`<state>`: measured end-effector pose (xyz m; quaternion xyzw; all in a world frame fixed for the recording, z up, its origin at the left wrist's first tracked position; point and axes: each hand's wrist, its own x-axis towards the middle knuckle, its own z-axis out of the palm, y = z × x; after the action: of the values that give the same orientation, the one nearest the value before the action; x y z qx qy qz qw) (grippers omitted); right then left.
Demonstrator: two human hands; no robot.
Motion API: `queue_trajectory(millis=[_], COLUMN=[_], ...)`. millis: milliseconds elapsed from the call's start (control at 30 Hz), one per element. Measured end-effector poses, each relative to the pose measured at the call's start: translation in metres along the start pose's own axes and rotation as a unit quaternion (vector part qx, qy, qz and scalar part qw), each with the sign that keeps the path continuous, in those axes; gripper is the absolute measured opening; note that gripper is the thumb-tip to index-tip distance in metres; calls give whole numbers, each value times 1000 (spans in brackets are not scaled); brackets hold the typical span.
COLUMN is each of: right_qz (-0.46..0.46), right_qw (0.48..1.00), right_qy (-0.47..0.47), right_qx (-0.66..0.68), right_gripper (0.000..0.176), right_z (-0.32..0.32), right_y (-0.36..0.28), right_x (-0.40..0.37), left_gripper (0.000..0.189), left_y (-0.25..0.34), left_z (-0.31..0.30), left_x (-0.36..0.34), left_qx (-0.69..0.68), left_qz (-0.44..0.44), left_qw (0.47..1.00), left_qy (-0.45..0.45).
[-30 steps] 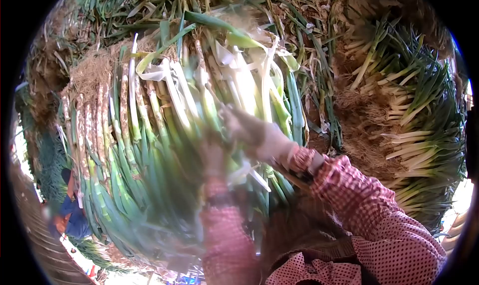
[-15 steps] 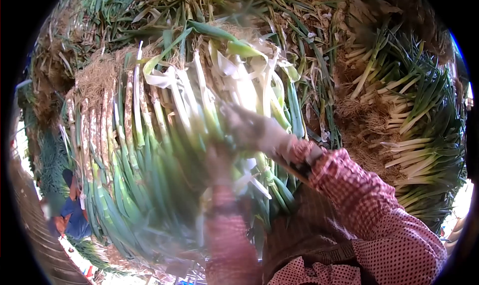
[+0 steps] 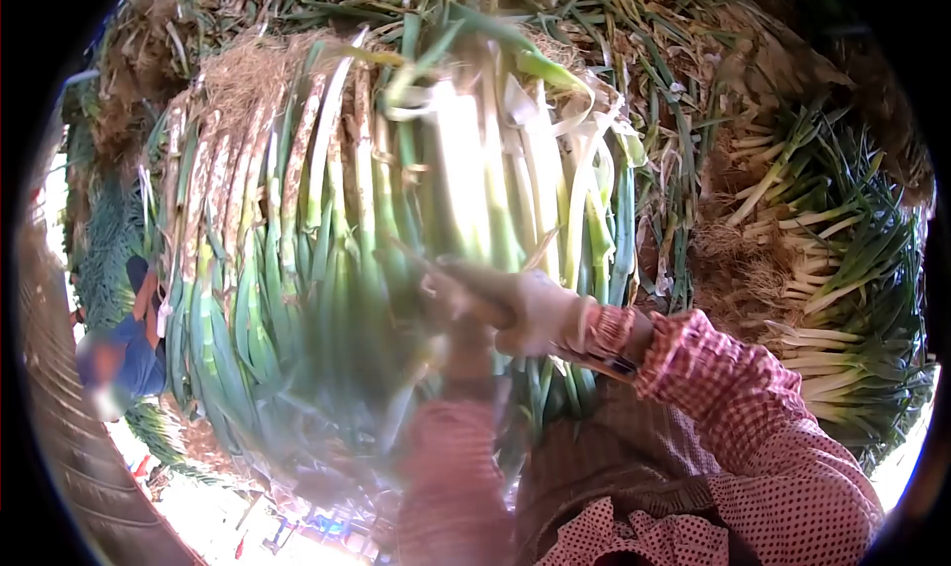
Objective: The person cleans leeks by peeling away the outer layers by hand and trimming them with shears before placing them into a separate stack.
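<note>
White-stemmed green onions stand out bright in the middle, their peeled stems pointing up and their green leaves running down. Beside them on the left lies a row of unpeeled onions with brown, dirty stems and roots. My right hand, in a pale glove, is bent at the lower part of the white stems; its fingers are blurred. Close against it, my left hand is smeared by motion and partly hidden. What either hand grips cannot be made out.
On the right lies a long pile of onions with white stems and roots. Loose leaves and peelings cover the back. At the far left another person in blue is near green netting.
The view has shifted, so the onions appear farther right and higher. My right hand has moved down along the stems and now meets my left hand.
</note>
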<state>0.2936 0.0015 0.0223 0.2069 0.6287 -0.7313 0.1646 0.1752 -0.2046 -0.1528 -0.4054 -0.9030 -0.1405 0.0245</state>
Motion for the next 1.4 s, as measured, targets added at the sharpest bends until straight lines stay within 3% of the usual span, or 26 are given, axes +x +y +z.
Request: queue_trajectory(millis=[67,133,200,267,300,333,400,500,533,667,700,800,833,900,933,1033,1133,1267,1333,1400], right_qz=[-39,-9,25,54,65,60,70,28,25,47,48,50,54,61,68,108,72,85,107,56], right_qw=[996,996,994,991,989,987,995,999,999,998,998,998,998,997,995,988,992,979,985,986], right_qy=[19,32,46,85,114,137,58,3,5,37,33,18,19,35,45,52,42,140,87,93], right_qx=[-76,-86,-97,-87,-73,-55,29,-23,-31,2,11,29,33,43,50,93,91,121,102,123], right_gripper=[99,94,88,86,87,92,95,96,96,98,99,100,101,102,102,101,101,104,102,102], right_z=[15,11,-1,-15,-16,-17,-3,30,37,43,43,47,50,51,48,33,50,39,43,61], right_y=[11,-13,-31,-30,-28,-32,-19,-8,-5,0,2,7,11,19,18,6,15,29,25,37], right_x=[40,62,81,102,112,108,94,58,55,48,38,0,-7,-9,-8,-35,-77,-59,-62,-69], left_gripper=[30,29,26,25,25,33,50,34,38,37,35,35,36,39,43,39,31,28,31,36], left_y=[7,22,8,-11,-6,-13,-21,-32,-32,-6,-25,1,-4,4,23,33,58,61,57,54], left_z=[-15,-28,-39,-80,-106,-105,-103,-93,-95,-134,-126,-152,-146,-132,-136,-121,-126,-119,-113,-109], left_x=[11,23,37,75,101,114,133,125,125,145,136,120,111,92,90,84,91,86,82,76], left_qx=[57,110,93,38,28,67,139,77,79,9,-14,-45,-9,75,76,95,82,86,81,78], left_qz=[58,114,63,-72,-131,-188,-293,-319,-276,-313,-281,-272,-272,-175,-190,-159,-210,-228,-243,-243], left_qw=[997,987,992,992,989,972,911,918,937,907,917,923,913,924,918,940,920,922,920,919], left_qy=[14,26,-50,-98,-61,-127,-257,-223,-200,-281,-282,-269,-304,-332,-340,-287,-321,-300,-298,-300])
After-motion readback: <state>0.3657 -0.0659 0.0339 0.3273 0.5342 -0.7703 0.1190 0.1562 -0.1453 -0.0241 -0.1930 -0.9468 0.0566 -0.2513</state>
